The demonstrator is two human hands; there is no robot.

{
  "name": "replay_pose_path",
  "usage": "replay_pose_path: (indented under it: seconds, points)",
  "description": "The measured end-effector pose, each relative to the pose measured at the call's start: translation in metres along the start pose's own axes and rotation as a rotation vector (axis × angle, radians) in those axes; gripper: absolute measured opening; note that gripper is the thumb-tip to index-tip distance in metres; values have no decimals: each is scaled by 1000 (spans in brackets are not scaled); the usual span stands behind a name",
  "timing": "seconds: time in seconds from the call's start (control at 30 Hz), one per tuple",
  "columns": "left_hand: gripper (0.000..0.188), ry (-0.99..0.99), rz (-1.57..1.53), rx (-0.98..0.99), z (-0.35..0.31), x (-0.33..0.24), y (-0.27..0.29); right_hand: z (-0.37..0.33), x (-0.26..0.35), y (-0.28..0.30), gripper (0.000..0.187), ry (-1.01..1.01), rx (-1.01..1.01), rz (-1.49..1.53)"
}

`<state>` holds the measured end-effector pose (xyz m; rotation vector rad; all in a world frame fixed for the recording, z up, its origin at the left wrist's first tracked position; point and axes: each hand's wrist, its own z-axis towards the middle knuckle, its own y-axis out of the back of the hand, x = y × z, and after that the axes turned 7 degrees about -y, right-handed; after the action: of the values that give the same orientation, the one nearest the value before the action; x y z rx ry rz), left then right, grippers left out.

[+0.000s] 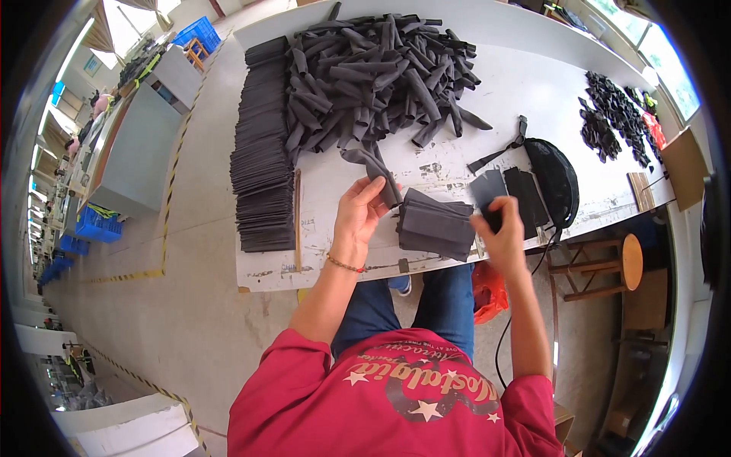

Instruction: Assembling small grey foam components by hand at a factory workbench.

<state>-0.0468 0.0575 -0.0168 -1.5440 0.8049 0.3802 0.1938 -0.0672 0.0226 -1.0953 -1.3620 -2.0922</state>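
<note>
Dark fabric pieces [381,72] fill the upper centre of the frame in a loose rolled heap on the white table [533,84]; flat stacked rows [263,152] of the same dark material run down the table's left side; a smaller folded stack [435,225] sits at the table's near edge, centre frame, between your hands; your left hand [358,213] is curled around a dark rolled strip [378,171], thumb and fingers pinching its lower end just above that stack; your right hand [502,228] is closed, pinching a flat dark piece [487,190] at its lower edge; a black oval pouch [556,179] lies right of centre, a wooden stool [628,263] below it, small black scraps [613,114] at upper right.
</note>
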Motion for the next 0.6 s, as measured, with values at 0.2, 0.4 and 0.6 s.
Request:
replay_pose_path:
  seconds: [0.2, 0.4, 0.6]
  points:
    - [17, 65, -105, -9, -8, -2, -14, -32, 24, -21, 38, 339, 139, -35]
    - [24, 53, -48, -7, -12, 0, -13, -34, 40, -34, 48, 419, 46, -25]
    - [25, 95, 3, 9, -18, 7, -20, -32, 49, -41, 36, 452, -92, -175]
